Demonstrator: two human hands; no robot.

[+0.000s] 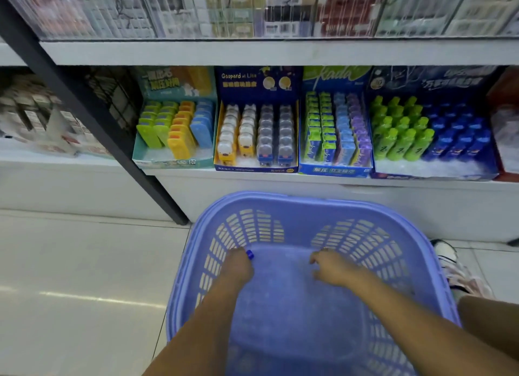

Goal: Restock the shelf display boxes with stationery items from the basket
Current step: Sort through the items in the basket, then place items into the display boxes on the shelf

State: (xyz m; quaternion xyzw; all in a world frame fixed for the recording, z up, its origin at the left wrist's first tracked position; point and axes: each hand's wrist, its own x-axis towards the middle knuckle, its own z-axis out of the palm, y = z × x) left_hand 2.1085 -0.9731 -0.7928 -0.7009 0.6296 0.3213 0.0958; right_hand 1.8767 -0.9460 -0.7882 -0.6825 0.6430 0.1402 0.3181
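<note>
A lilac plastic basket (309,204) stands on the floor below the shelf, and both my hands reach down to its bottom. My left hand (238,264) grips a small blue item (249,254) whose tip shows past the fingers. My right hand (332,267) rests on the basket floor with loosely curled fingers, and I see nothing in it. On the shelf above stand display boxes: a teal one with coloured erasers (174,128), a navy one with animal-shaped items (255,134), a blue one with slim packs (335,134), and a dark blue one with green and blue bottles (429,137).
A black shelf post (92,114) slants down to the floor left of the basket. A red box (505,128) sits at the far right of the shelf. A shoe (449,255) is beside the basket on the right. Light floor tiles (84,277) lie to the left.
</note>
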